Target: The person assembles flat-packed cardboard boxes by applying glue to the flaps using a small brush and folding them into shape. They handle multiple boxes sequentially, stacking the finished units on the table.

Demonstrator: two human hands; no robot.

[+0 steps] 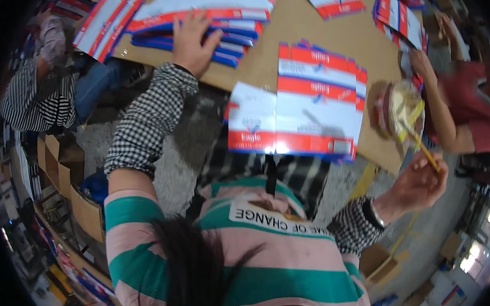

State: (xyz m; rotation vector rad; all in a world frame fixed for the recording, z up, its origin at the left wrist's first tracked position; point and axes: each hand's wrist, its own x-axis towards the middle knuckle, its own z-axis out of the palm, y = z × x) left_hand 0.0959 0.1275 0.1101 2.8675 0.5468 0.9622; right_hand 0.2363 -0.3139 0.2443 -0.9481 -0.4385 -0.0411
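Note:
My left hand [193, 46] lies with its fingers spread on the near edge of a pile of flat red, white and blue printed cartons [231, 5]. In my right hand [420, 185] is a thin yellow stick [423, 146], held between the fingers. The stick's far end reaches into a round tub [383, 108] lined with crumpled yellowish film; its tip is hidden there. Between my hands, a fanned stack of the same flat cartons [317, 115] lies at the table's near edge, partly overhanging my lap.
More flat cartons lie at the table's [261, 67] left [104, 24], far side [335, 2] and far right [398, 17]. A person in a red shirt [472, 108] works at the right, another in striped clothing [41, 98] at the left. Open cardboard boxes [62, 164] stand on the left.

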